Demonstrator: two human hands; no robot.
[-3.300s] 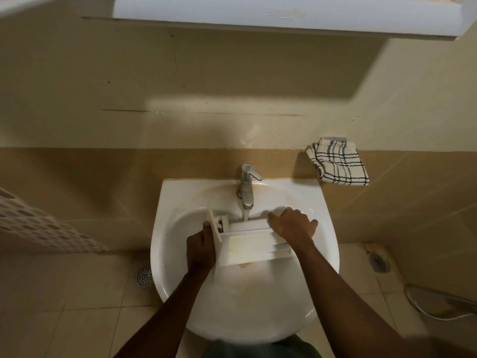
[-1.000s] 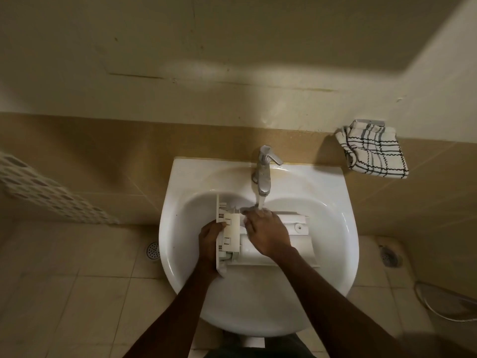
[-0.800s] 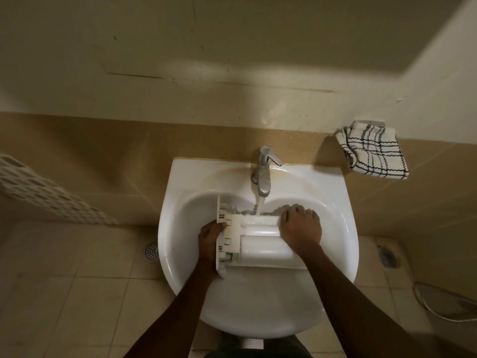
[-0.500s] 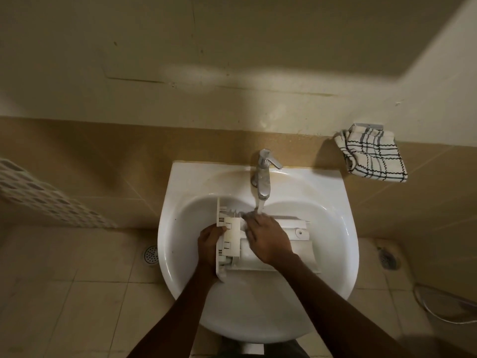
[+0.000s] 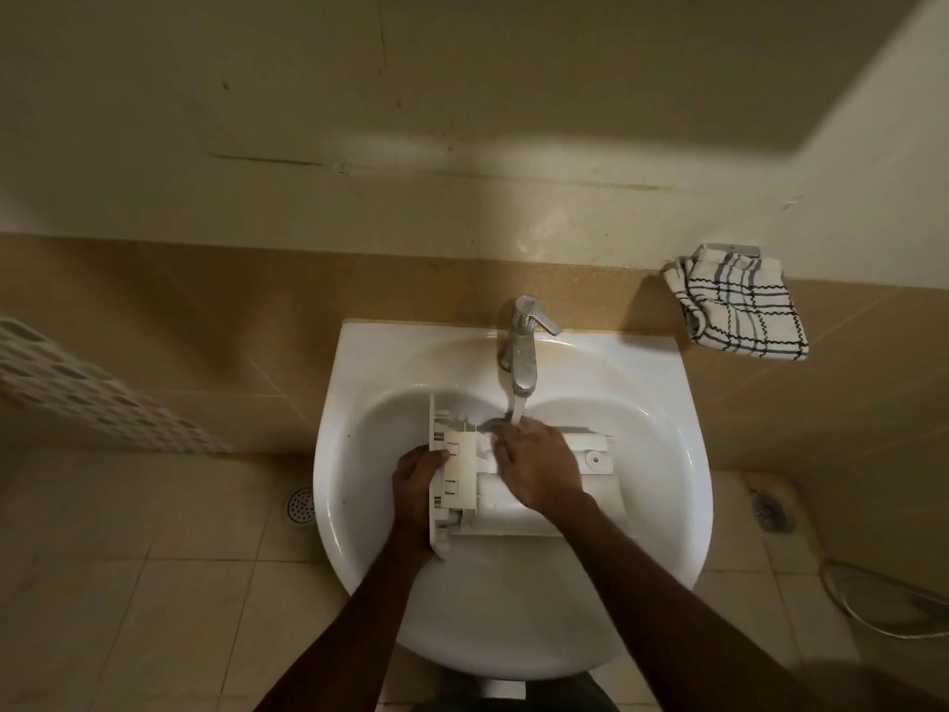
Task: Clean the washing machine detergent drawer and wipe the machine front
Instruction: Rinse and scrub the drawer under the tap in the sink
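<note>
Shifted back from the right end of the detergent drawer to its middle, right hand with fingers laid flat under water from the tap; left hand clamped round the drawer's left end; drawer lying crosswise in the white sink.

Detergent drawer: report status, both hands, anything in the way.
Left hand grip on detergent drawer's panel end. Right hand flat on drawer, fingers under running tap. Drawer lying in sink. Nothing blocking; checked towel hangs aside on wall.
</note>
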